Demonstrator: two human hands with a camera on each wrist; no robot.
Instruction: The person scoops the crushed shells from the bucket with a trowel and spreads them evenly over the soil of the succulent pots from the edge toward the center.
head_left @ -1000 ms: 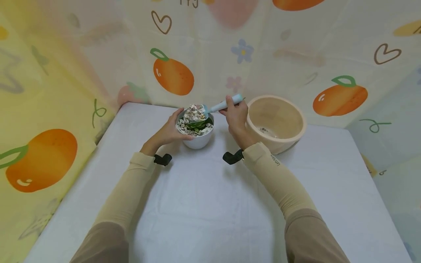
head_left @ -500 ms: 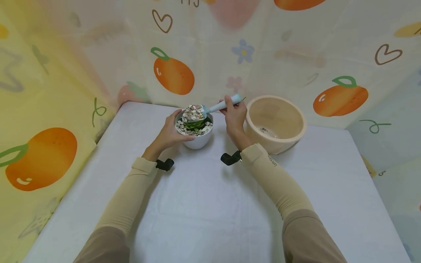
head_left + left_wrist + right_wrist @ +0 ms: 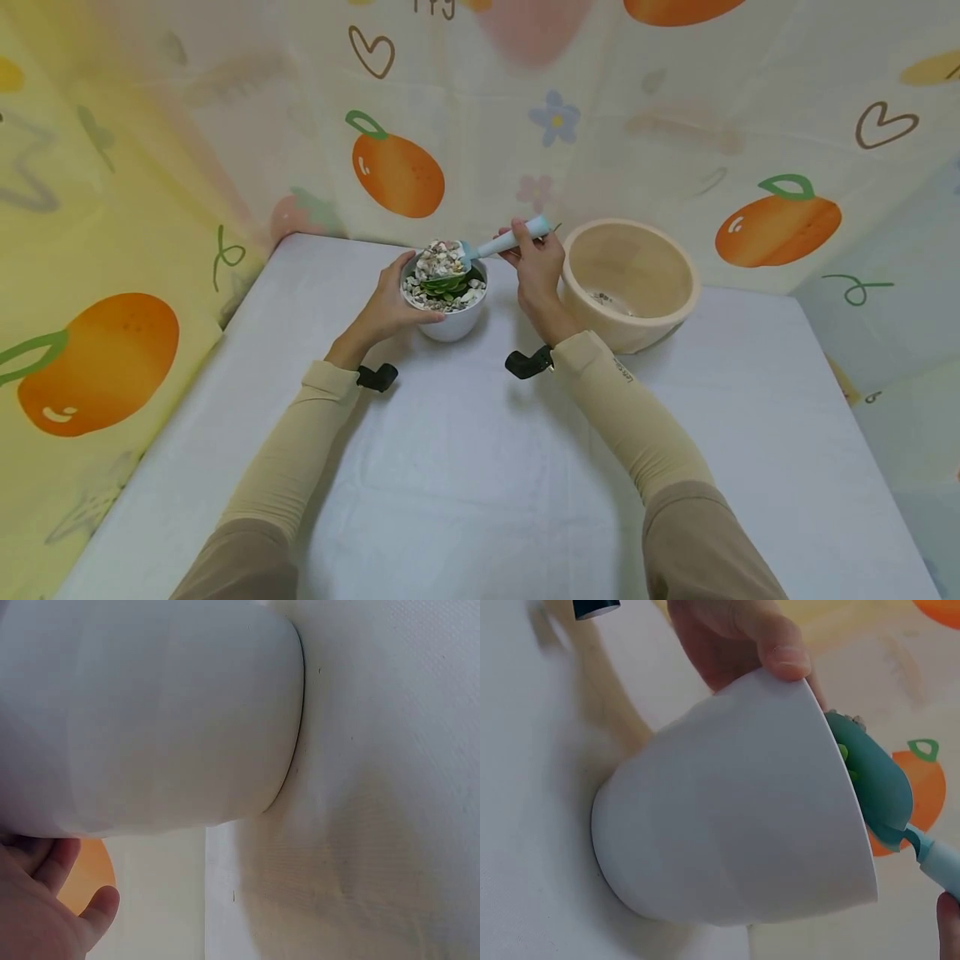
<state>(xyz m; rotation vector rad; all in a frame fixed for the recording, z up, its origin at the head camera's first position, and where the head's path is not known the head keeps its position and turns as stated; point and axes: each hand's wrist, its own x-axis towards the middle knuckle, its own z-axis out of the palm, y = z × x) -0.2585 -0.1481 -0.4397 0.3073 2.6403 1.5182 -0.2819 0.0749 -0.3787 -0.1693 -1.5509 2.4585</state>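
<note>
A white plant pot (image 3: 452,327) stands on the table, holding a green succulent (image 3: 447,286) among pale pebbles (image 3: 473,294). My left hand (image 3: 384,307) grips the pot's left side, its thumb near the front of the rim. In the right wrist view that thumb presses the rim. My right hand (image 3: 540,268) pinches the light blue handle of a small trowel (image 3: 497,246). The trowel's teal scoop (image 3: 885,780) lies over the pot's mouth, heaped with pebbles (image 3: 441,260), and partly covers the succulent. In the left wrist view the pot's wall fills much of the frame.
Just right of my right hand stands a large beige bowl (image 3: 675,308) with a few small bits on its bottom. A white cloth (image 3: 480,483) covers the table. A fruit-patterned curtain (image 3: 480,150) hangs right behind the table's back edge.
My left wrist has shifted slightly down and to the right while still gripping the pot. The loaded trowel stays almost still over the pot.
</note>
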